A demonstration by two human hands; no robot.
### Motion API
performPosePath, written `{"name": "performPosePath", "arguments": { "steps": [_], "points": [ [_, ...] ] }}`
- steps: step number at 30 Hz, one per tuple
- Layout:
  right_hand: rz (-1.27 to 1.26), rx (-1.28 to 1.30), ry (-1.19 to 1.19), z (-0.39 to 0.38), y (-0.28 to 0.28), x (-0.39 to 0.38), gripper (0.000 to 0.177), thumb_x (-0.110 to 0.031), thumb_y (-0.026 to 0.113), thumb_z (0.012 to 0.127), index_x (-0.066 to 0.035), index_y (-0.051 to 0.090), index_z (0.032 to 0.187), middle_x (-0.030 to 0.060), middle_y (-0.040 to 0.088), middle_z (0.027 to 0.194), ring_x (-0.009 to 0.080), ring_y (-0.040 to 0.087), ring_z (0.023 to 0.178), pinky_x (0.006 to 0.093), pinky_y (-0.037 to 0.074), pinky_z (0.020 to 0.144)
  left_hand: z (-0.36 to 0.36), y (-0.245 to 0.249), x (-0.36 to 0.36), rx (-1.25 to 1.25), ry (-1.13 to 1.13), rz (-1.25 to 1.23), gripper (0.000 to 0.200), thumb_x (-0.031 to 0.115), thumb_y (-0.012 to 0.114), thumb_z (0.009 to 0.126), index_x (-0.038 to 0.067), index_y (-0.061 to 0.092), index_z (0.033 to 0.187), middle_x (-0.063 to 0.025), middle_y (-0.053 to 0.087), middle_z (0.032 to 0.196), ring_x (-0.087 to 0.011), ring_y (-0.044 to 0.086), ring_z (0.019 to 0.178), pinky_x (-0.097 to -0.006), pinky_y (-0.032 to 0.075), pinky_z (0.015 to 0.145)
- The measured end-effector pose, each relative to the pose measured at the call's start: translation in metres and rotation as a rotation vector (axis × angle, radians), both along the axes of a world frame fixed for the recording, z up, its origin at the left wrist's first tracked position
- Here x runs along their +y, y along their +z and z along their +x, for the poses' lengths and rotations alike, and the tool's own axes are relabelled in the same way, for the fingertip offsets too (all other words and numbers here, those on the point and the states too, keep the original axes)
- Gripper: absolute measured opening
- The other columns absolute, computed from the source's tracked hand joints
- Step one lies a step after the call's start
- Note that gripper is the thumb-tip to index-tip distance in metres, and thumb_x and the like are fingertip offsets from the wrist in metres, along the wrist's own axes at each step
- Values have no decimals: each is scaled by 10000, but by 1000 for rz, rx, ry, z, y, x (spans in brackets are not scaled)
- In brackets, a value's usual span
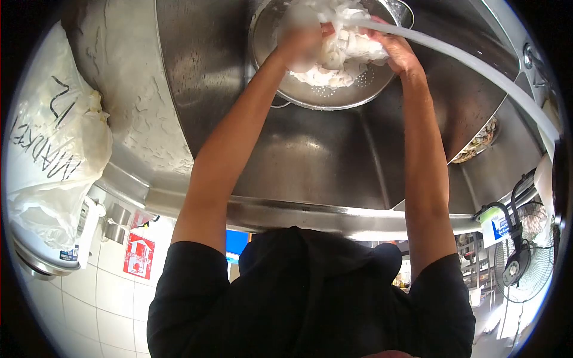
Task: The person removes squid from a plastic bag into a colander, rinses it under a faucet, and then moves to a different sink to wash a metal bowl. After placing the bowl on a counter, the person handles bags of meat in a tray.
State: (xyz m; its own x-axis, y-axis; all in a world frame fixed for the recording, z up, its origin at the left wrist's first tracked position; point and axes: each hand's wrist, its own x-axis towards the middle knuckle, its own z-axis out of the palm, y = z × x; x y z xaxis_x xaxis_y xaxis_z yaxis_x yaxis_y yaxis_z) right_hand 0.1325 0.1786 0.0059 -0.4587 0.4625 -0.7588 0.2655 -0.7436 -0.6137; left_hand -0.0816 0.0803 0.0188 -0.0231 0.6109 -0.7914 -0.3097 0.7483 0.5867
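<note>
A metal colander (334,101) with small holes sits in the steel sink and holds a heap of soft, wet-looking white pieces (340,51); their exact kind I cannot make out. My left hand (301,42) is at the left side of the heap, mostly smeared, with a fingertip showing against the white pieces. On the right side, my right hand (397,51) has its fingers curled round part of the heap. A pale arc (465,56), either a water stream or a hose, comes in from the right and ends over the pieces between my hands.
The steel sink (310,161) surrounds the colander. At right, a second basin holds a round heap of shell-like bits (480,143). A white plastic bag with black writing (57,143) stands at left. A fan (525,256) is at lower right.
</note>
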Motion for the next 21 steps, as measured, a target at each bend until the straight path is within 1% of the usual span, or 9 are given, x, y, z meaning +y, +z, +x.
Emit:
{"name": "performPosePath", "arguments": {
  "steps": [5,8,9,12,14,15,16,19,21],
  "points": [
    [20,-46,-85,6,-8,-3,718,-246,709,741,-18,348,1319,97,493,1237,209,478,1119,339,412,907,-4,23,27,61,-47,-187,383,340,676,741,8,631,927,-90,614,789,-191,600,665,-354,487,524],
    [-18,-90,-49,-9,3,3,648,-224,709,742,-27,412,1284,94,488,1241,194,503,1081,327,400,922,0,-20,15,184,80,-103,319,338,624,769,32,629,858,-77,598,739,-194,597,649,-360,499,533],
    [192,-52,88,-12,-7,5,609,-226,708,744,-31,446,1258,91,492,1233,187,510,1066,327,406,914,1,-23,10,186,79,-102,319,338,624,769,32,629,858,-77,598,739,-194,597,649,-360,499,533],
    [413,-118,272,-24,9,4,437,-152,713,740,-30,557,1129,78,504,1205,179,514,1049,320,416,909,3,-22,10,82,300,-198,298,318,552,791,38,607,881,-80,598,751,-219,608,672,-381,524,576],
    [514,40,227,-32,24,-7,358,-11,693,719,-9,574,1057,71,508,1200,168,507,1054,313,411,935,-6,-16,10,-304,307,-248,311,294,486,817,30,576,954,-93,607,832,-240,616,729,-414,539,621],
    [267,200,-85,-35,33,-20,371,97,657,681,-12,578,1026,70,513,1198,166,499,1075,306,395,968,-13,-35,2,-458,326,-179,318,280,467,834,28,554,1008,-111,605,927,-248,614,787,-448,537,662],
    [264,198,-86,-38,40,-23,371,97,657,681,-12,578,1026,70,513,1198,166,499,1075,306,395,968,-10,-51,-7,-459,326,-182,318,280,467,834,28,554,1008,-111,605,927,-248,614,787,-448,537,662],
    [931,63,348,-44,53,-22,516,48,699,649,-68,545,1128,98,520,1195,213,485,1126,324,390,974,-5,-24,5,-404,440,-243,310,288,459,843,35,561,990,-117,600,939,-248,606,803,-454,529,680],
    [857,-69,354,-49,62,-28,559,-30,744,632,-73,538,1150,105,531,1185,222,496,1116,331,394,964,2,-22,6,-385,536,-250,306,286,478,836,29,565,976,-121,600,926,-254,603,814,-439,521,695]
  ]
}}
